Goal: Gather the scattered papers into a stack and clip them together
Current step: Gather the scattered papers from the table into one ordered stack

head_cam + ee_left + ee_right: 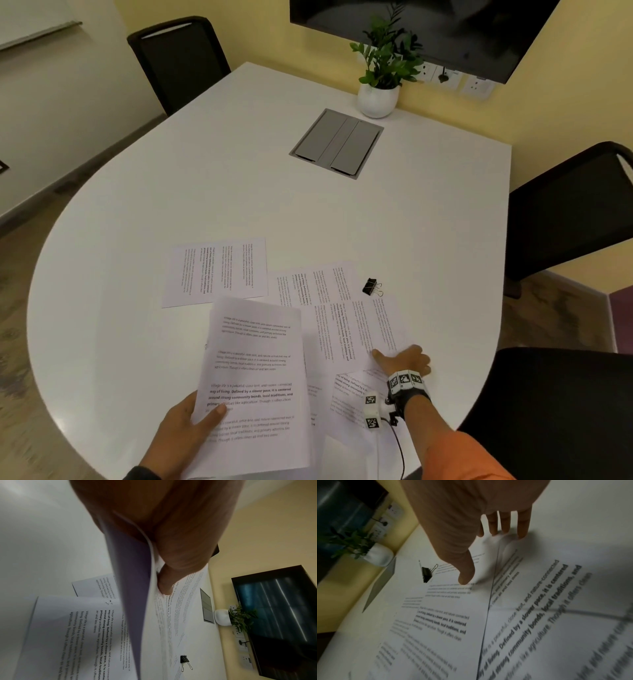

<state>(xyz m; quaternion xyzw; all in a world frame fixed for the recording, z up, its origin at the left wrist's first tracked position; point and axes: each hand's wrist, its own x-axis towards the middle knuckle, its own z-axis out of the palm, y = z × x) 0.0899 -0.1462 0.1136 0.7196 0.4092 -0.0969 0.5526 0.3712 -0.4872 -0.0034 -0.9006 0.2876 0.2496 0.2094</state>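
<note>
My left hand [186, 425] grips a raised bundle of printed sheets [257, 383] by its lower left edge, thumb on top; the left wrist view shows the thumb [164, 585] pinching these sheets [135, 601]. Several more printed papers lie flat on the white table: one to the left [215, 270], one further back [315, 284], one at the right [356, 335], another under my right wrist [349, 394]. My right hand [404, 359] rests with straight fingers [506, 524] on the right-hand paper [447, 615]. A black binder clip [371, 287] [426, 573] [185, 660] lies just beyond that paper.
A grey cable hatch [337, 142] is set into the table [171, 178]. A potted plant [380, 82] stands at the far edge below a wall screen [445, 31]. Black chairs stand at the back left [178, 58] and at the right [568, 212].
</note>
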